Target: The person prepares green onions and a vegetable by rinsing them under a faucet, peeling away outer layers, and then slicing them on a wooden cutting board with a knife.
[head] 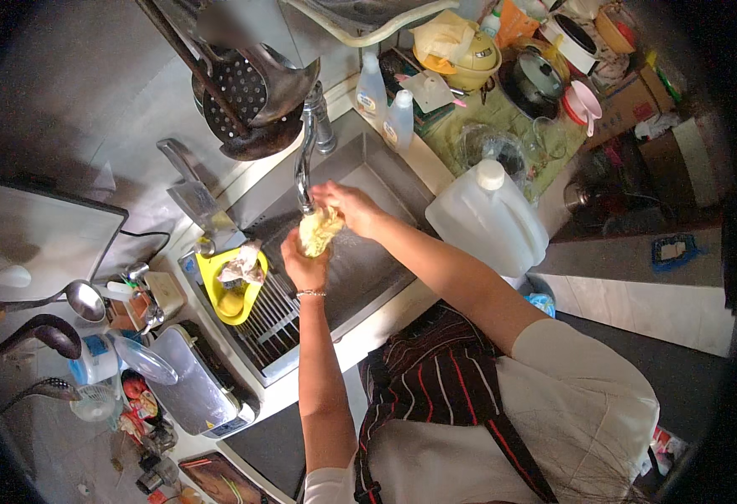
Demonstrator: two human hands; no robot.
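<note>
Beneath the chrome faucet [305, 164], my left hand [305, 261] grips a pale yellow, crumpled item [320, 231], possibly a cloth or sponge; I cannot tell which. My right hand [346, 205] is at its upper right side, fingers slightly blurred and spread near the spout. Whether the right fingers also grip it is unclear. Both hands are over the stainless steel sink [368, 252]. To the left of my left hand, a yellow strainer basket [209, 277] holds a whitish crumpled thing [243, 264] and a yellow rounded thing [231, 303].
A slatted metal rack [274, 324] spans the sink's left part. A cleaver [195, 198] stands against the wall behind. Ladles and a skimmer [236, 94] hang overhead. Right of the sink are a large white plastic jug [488, 217] and two clear bottles [398, 120].
</note>
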